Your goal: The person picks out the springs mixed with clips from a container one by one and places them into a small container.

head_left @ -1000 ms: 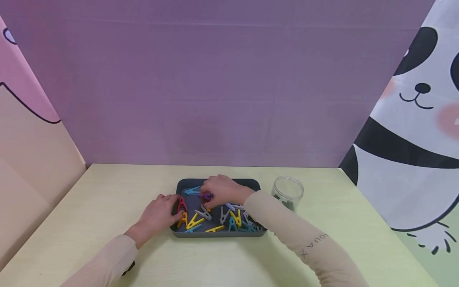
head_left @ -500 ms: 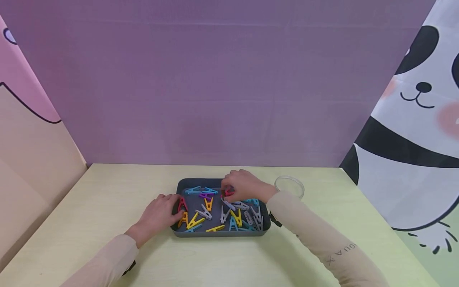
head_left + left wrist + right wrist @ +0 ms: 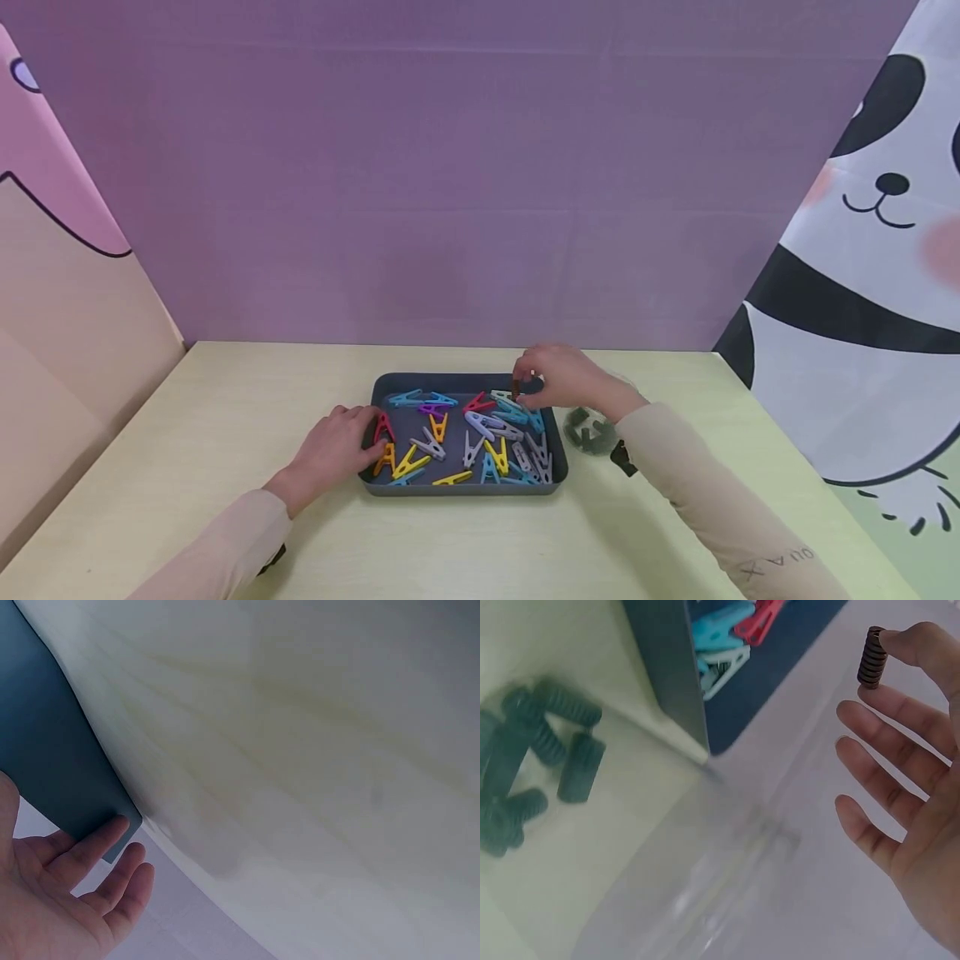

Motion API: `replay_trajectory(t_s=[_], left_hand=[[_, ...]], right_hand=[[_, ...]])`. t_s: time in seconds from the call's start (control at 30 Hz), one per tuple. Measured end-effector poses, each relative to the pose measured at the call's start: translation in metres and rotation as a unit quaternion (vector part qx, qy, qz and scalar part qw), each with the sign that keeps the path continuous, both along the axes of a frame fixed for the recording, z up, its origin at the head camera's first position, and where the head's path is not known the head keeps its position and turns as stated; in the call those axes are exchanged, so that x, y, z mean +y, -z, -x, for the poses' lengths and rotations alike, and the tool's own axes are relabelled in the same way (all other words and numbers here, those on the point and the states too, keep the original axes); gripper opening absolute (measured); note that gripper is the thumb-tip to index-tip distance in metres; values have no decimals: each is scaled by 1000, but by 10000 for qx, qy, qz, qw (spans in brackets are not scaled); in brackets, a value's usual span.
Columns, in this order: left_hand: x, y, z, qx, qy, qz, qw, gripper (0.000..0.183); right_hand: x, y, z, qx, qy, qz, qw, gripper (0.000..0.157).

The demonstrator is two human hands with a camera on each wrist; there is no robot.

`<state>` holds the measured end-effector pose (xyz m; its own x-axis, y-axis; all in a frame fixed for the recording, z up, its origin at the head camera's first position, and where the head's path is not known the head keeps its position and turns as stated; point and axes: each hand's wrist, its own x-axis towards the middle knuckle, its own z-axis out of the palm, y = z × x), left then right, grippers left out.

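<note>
My right hand pinches a small dark coil spring between thumb and index finger, its other fingers spread. It hovers over the back right corner of a dark grey tray filled with clothespins. Just under the hand and forearm stands a clear plastic jar, partly hidden; several dark green springs show in it. At the tray's left end rests my left hand, thumb and fingertips at the rim. The left wrist view shows its fingers loosely extended against the tray's outer wall.
Clothespins in the tray include red, yellow, purple, grey and light blue ones. The pale wooden table ends at a purple backdrop. A panda print hangs on the right.
My right hand has moved from over the tray's middle to its back right corner, near the jar, uncovering the clothespins beneath. My left hand stays at the tray's left end.
</note>
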<state>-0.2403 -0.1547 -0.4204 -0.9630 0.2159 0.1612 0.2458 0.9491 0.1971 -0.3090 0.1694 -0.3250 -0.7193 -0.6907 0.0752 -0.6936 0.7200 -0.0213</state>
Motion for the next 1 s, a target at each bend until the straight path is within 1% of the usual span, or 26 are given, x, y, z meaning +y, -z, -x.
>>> replay_trajectory(t_s=[0.3,0.47,0.53,0.77,0.9,1.0], left_hand=[[2,-2,-1,-45,-34,10,10000,52],[2,-2,-1,-69,-50,13,10000,52],[2,-2,-2,-71,-50,7,10000,52],[2,-1,-1,-74,-67,17,9999,52],[2,0,0,-88,-95,24,9999,52],[3,0,0,-95,-104,35,9999,52]], right_hand=[[33,-15,-3,-6,231,371,9990,18],[53,-18,-5,33,419,584,9974,17],[61,-18,-6,62,514,657,9965,16],[89,-13,-10,103,841,864,9927,21],[99,-8,-11,71,976,904,9911,20],[104,-3,-11,67,997,901,9909,19]])
